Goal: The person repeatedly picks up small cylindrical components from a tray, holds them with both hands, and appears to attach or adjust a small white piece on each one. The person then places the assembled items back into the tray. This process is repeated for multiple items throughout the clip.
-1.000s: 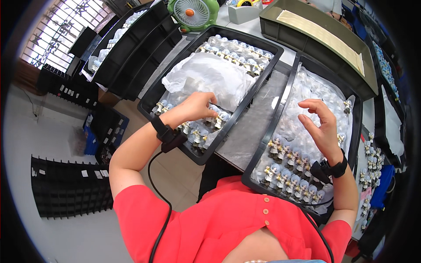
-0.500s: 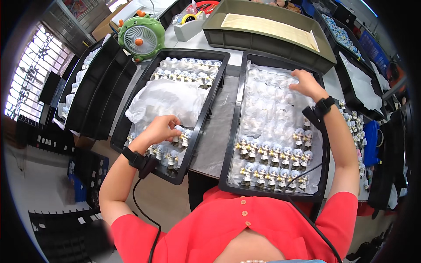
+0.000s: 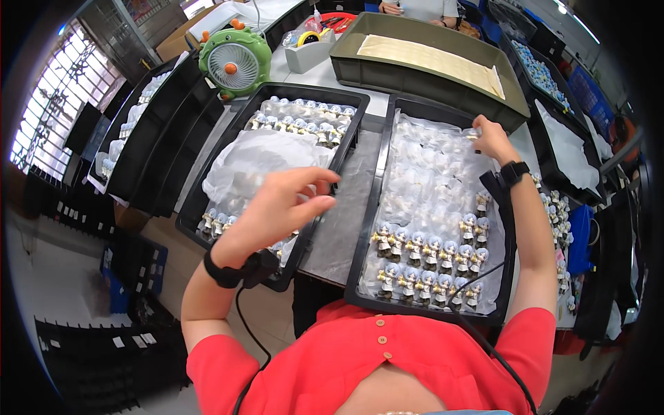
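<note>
My left hand (image 3: 294,200) hovers over the right side of the left black tray (image 3: 359,111), thumb and fingers apart, with nothing seen between them. It covers part of the small figurines (image 3: 220,223) in that tray's near end. At the far right corner of the right black tray (image 3: 379,162), my right hand (image 3: 494,140) has its fingertips pinched down; what they hold is too small to tell. Pale-haired figurines (image 3: 432,250) stand in rows in this tray's near part. Thin white wrapping sheet (image 3: 422,166) covers its far part.
A crumpled white sheet (image 3: 242,159) lies across the left tray's middle. Behind stand a green fan (image 3: 235,62) and a large olive bin (image 3: 429,77). Loose figurines (image 3: 557,214) lie right of my right arm. Black cables hang from both wrist straps. Another person's hand (image 3: 391,8) shows at the back.
My left hand has lifted off the figurines in the left tray and moved right, its fingers opening. My right hand has shifted slightly right, and its fingers have closed downward.
</note>
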`<state>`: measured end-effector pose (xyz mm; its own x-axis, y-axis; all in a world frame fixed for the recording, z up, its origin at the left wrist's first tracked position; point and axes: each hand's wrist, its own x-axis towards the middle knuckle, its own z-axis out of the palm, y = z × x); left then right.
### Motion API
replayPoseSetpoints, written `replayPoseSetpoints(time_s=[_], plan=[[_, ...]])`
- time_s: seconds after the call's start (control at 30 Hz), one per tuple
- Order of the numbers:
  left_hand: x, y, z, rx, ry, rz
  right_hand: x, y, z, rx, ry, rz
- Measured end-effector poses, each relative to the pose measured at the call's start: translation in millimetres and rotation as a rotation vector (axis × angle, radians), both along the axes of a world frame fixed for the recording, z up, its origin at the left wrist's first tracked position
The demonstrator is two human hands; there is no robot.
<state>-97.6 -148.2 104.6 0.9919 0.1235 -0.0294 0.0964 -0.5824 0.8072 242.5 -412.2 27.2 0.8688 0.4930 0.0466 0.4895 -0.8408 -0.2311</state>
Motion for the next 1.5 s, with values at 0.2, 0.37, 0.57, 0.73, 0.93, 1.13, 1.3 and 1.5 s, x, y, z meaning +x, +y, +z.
replayPoseSetpoints(time_s=[0.2,0.37,0.57,0.73,0.93,1.13,1.3,1.5], plan=[[41.0,-37.7,-39.6,-0.425,-0.122,-0.093,-107.9,37.1,37.2,0.608,0.444,0.418],[62.4,-52.4,-54.3,-0.531,-0.176,-0.030,-160.4,46.2,25.3,0.809,0.520,0.511],[67.9,-50.6,-72.3,-0.640,-0.171,-0.023,-167.9,52.0,1.8,0.916,0.593,0.576],[68.4,-49.7,-79.3,-0.562,-0.188,-0.025,-165.8,51.2,-6.9,0.912,0.626,0.579],[69.9,-47.2,-85.6,-0.631,-0.177,-0.005,-166.1,49.6,-9.1,0.874,0.650,0.619],[69.8,-47.8,-85.6,-0.677,-0.174,-0.009,-164.9,46.6,-7.1,0.777,0.527,0.635],[69.6,-46.5,-83.9,-0.814,-0.144,0.018,-165.2,47.2,-5.0,0.720,0.452,0.653],[67.4,-49.5,-80.7,-0.896,-0.177,-0.016,-164.9,46.9,-3.3,0.680,0.402,0.662]])
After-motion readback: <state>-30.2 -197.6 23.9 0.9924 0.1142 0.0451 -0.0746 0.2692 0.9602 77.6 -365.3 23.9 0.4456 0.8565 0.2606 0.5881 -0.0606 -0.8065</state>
